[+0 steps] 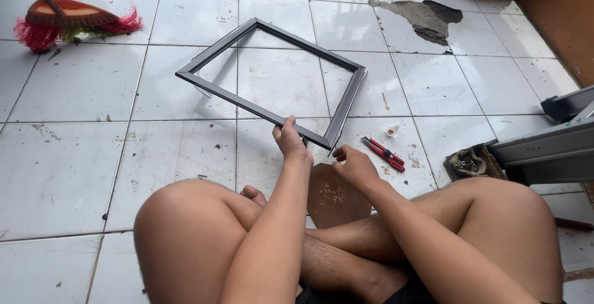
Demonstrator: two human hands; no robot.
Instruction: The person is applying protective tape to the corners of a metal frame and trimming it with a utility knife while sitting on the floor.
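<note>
A dark grey rectangular metal frame (247, 103) is held tilted above the white tiled floor, its near corner towards me. My left hand (289, 138) grips the frame's near rail just left of that corner. My right hand (354, 165) sits right below the corner, fingers curled, touching or almost touching the frame's end; whether it holds anything small I cannot tell. I sit cross-legged, with a brown cardboard piece (334, 200) on the floor between my legs and the frame.
A red utility knife (383, 154) and a small white bottle (392, 130) lie right of my right hand. A red broom (68, 20) lies far left. Grey metal profiles (550, 149) and a small box (468, 163) sit at right. A broken tile patch (427, 16) is at the back.
</note>
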